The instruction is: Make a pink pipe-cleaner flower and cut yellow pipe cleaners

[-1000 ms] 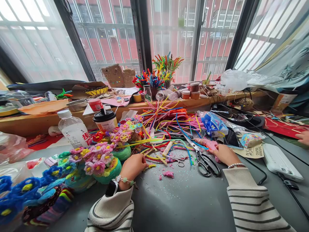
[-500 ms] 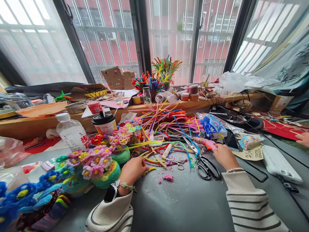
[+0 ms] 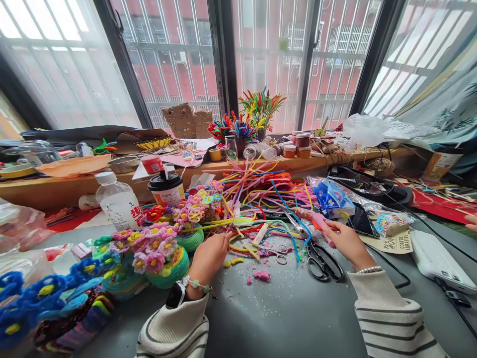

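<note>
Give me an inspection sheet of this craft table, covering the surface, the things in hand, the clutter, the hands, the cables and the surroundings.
Surface: grey table, dusted with glitter and pink fluff scraps.
Job's things: pipe cleaner pile; pink glue gun; black-handled scissors.
Clutter: pipe-cleaner flower baskets, blue flowers, water bottle, lidded cup, blue packet.
Hands: left hand pinches into the pipe cleaners; right hand grips the glue gun.
Cables: black cable loops past the right hand; more run beside the white device.
Surroundings: barred windows, wooden sill with jars; another person's fingers at far right.
</note>
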Available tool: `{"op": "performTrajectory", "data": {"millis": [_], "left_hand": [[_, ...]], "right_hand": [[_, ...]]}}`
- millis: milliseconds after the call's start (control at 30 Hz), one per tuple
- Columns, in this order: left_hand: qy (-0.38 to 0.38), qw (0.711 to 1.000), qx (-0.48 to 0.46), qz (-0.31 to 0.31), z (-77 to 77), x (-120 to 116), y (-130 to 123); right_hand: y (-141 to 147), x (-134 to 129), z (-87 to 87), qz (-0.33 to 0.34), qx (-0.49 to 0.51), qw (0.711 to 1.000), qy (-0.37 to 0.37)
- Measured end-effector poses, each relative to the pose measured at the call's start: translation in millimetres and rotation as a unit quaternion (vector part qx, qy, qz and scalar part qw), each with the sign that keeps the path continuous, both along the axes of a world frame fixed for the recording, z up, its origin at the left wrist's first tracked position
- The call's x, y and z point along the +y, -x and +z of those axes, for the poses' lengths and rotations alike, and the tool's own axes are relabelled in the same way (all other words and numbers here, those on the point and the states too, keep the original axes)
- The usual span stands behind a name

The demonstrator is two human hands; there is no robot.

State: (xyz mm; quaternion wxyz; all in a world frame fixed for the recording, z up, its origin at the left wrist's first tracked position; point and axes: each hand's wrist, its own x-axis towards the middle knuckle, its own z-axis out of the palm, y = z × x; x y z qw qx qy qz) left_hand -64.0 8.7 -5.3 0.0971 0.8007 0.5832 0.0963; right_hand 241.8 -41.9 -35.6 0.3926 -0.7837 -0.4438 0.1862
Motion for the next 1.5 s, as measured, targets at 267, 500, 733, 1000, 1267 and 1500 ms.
{"op": "performTrajectory", "data": {"millis": [267,500,733,1000,1267,1500], "left_hand": [[-0.135,0.972,-0.186,0.04,4.0,-0.2,-4.7],[0.178,0.802,-0.569,0.04,3.8,-1.0,-10.7],[0.329,0.656,-0.678,-0.044,13.6,-13.0,-15.5],[0.373,0.588,-0.716,-0.042,9.9,-14.3,-18.1],[0.383,0.537,-0.752,-0.003,9.3,-17.1,-22.3],[0.378,0.529,-0.76,0.01,9.7,-18.2,-24.6]], "right_hand": [[13.5,-4.7,6.3,0.057,0.253,0.962,-0.089],[35.5,-15.6,25.0,0.085,0.24,0.964,-0.081],[53.8,-18.2,21.7,0.128,0.117,0.98,-0.1],[72.3,-20.5,6.9,-0.014,-0.083,0.951,-0.299],[78.1,-25.6,6.4,-0.029,-0.22,0.902,-0.371],[81.1,-24.9,6.9,-0.011,-0.276,0.88,-0.386]]}}
